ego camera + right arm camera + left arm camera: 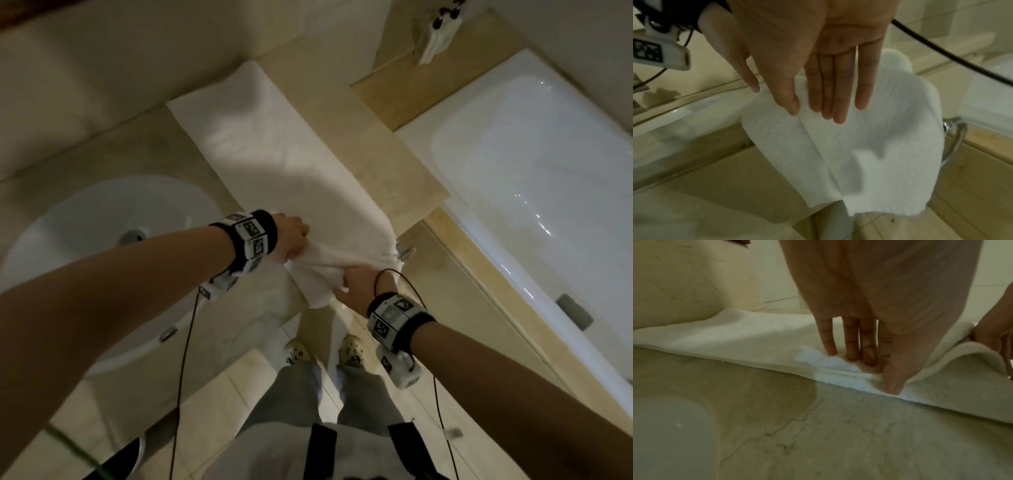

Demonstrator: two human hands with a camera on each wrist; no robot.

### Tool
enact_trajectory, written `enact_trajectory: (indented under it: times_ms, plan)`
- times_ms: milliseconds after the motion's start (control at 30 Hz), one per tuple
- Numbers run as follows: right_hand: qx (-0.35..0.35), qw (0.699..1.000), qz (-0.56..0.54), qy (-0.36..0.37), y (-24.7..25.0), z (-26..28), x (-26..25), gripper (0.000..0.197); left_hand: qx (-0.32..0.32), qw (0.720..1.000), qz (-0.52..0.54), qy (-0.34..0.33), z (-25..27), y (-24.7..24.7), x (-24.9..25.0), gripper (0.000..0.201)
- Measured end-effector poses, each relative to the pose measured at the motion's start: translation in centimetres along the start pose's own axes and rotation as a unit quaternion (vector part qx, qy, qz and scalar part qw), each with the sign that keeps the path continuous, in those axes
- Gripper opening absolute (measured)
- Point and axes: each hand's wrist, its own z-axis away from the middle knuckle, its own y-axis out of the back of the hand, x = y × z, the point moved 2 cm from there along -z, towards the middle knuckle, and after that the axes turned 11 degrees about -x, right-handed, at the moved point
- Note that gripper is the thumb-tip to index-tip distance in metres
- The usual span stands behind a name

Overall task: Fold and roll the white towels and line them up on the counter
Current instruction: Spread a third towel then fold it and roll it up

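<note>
Beige marble makes up the bathroom counter (pixel 394 161), and on it lies a white towel (pixel 274 147), folded into a long strip that runs from the back wall to the front edge. The near end of the towel hangs past that edge, bunched and partly turned over on itself.

At that near end the left hand (pixel 291 236) presses down: the left wrist view shows its straight fingers (pixel 851 344) planted on the cloth and the thumb tucked against the lifted flap at the towel's side edge. The right hand (pixel 356 284) is at the overhanging end; in the head view it grips the bunched cloth from below, while the right wrist view shows its fingers (pixel 838 91) straight and close together, laid flat against the hanging fold, thumb beside them.

Left of the towel a white sink basin (pixel 102 219) is set into the counter. Right of the towel, past the counter's end, is a white bathtub (pixel 548 164). A chrome towel ring (pixel 953 138) hangs just below the towel's near end.
</note>
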Motion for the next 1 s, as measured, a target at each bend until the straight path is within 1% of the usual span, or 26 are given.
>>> enact_trajectory:
  times_ms: [67, 133, 233, 300, 367, 467, 500, 600, 633, 700, 833, 900, 967, 1000]
  plan:
    - [0.013, 0.999, -0.047, -0.003, -0.3, 0.0, -0.2, 0.038, -0.014, 1.000, -0.022, 0.001, -0.1, -0.1, 0.2, 0.024]
    - [0.040, 0.993, -0.108, -0.016, -0.9, 0.3, -0.2, 0.029, -0.018, 0.999, -0.036, -0.004, -0.2, -0.1, 0.4, 0.025]
    - [0.074, 0.972, -0.221, -0.035, -2.0, 1.1, -0.1, 0.018, -0.016, 1.000, -0.017, 0.008, 0.0, 0.4, 0.6, 0.025]
    - [0.074, 0.958, -0.275, -0.028, -2.8, 1.6, 0.1, 0.014, -0.009, 1.000, 0.009, 0.011, 0.3, 0.6, 0.7, 0.026]
    - [0.081, 0.949, -0.301, -0.039, -3.2, 2.0, 0.1, 0.014, 0.001, 0.999, 0.049, 0.008, 0.6, 0.5, 0.6, 0.026]
    - [0.109, 0.936, -0.333, -0.045, -3.3, 1.8, 0.0, 0.025, 0.030, 0.997, 0.068, 0.011, 0.6, 0.0, 0.7, 0.023]
    - [0.113, 0.934, -0.337, -0.042, -3.1, 1.7, -0.3, 0.026, 0.045, 0.997, 0.066, 0.013, 0.6, -0.2, 0.8, 0.023]
    - [0.122, 0.945, -0.299, -0.048, -2.5, 1.4, -1.3, 0.014, 0.089, 0.993, 0.071, 0.018, 0.6, -0.9, 0.9, 0.023]
    - [0.130, 0.949, -0.281, -0.054, -2.3, 1.4, -1.6, 0.017, 0.103, 0.991, 0.079, 0.018, 0.7, -1.0, 0.8, 0.023]
    - [0.144, 0.952, -0.264, -0.062, -2.0, 1.3, -2.0, 0.025, 0.108, 0.990, 0.091, 0.021, 0.9, -1.3, 0.7, 0.022]
    - [0.136, 0.961, -0.233, -0.059, -1.8, 0.9, -2.7, 0.026, 0.114, 0.986, 0.117, 0.023, 1.0, -1.5, 0.8, 0.022]
    - [0.126, 0.965, -0.228, -0.034, -2.0, 1.2, -2.9, 0.021, 0.115, 0.983, 0.144, 0.023, 1.1, -1.3, 0.6, 0.021]
    - [0.105, 0.960, -0.257, 0.022, -2.4, 1.8, -2.9, 0.014, 0.122, 0.979, 0.165, 0.019, 1.5, -1.2, 0.0, 0.019]
    - [0.090, 0.956, -0.274, 0.054, -2.7, 2.1, -3.0, 0.018, 0.127, 0.977, 0.169, 0.018, 1.8, -1.1, -0.2, 0.017]
